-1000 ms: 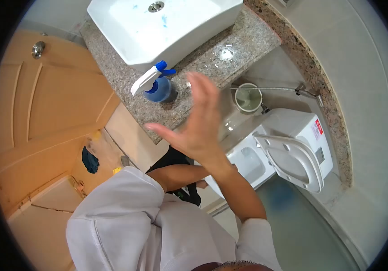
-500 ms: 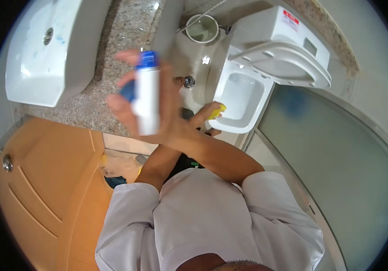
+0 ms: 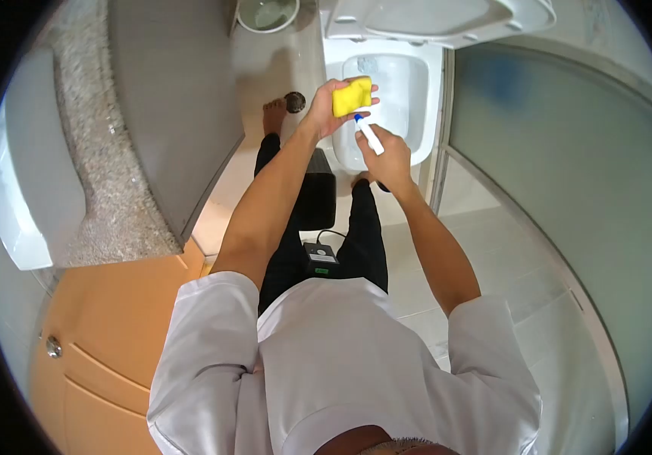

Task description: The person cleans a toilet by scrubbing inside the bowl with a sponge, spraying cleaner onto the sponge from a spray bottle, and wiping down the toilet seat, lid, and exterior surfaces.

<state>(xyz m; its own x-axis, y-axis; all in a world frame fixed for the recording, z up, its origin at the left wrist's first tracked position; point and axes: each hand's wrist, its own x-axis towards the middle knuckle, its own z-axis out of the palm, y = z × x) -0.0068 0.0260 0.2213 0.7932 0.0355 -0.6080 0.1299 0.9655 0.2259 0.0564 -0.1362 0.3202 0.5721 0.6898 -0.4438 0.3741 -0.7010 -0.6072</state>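
Note:
My left hand point(image 3: 323, 115) is in front of the toilet bowl, palm up, with a yellow sponge point(image 3: 352, 97) resting on the palm and fingers. Some of its fingertips show past the sponge's far side. My right hand point(image 3: 391, 162) is closed around a slim white bottle point(image 3: 372, 139) with a blue top. The bottle is tilted, its blue end pointing at the sponge's lower edge and close to it. Both hands are over the near part of the white toilet point(image 3: 435, 91), whose lid and seat point(image 3: 432, 21) are raised.
A white bucket point(image 3: 268, 17) stands at the far left of the toilet. A granite counter point(image 3: 125, 189) with a white basin point(image 3: 19, 174) lies left. A frosted glass panel point(image 3: 568, 152) is at right, a wooden door point(image 3: 114, 341) lower left. A black bin point(image 3: 318, 201) sits between my legs.
My right hand has brought the bottle from over the counter to the sponge, so my arms are uncrossed. My left hand has turned up with the sponge. The view has shifted toward the toilet.

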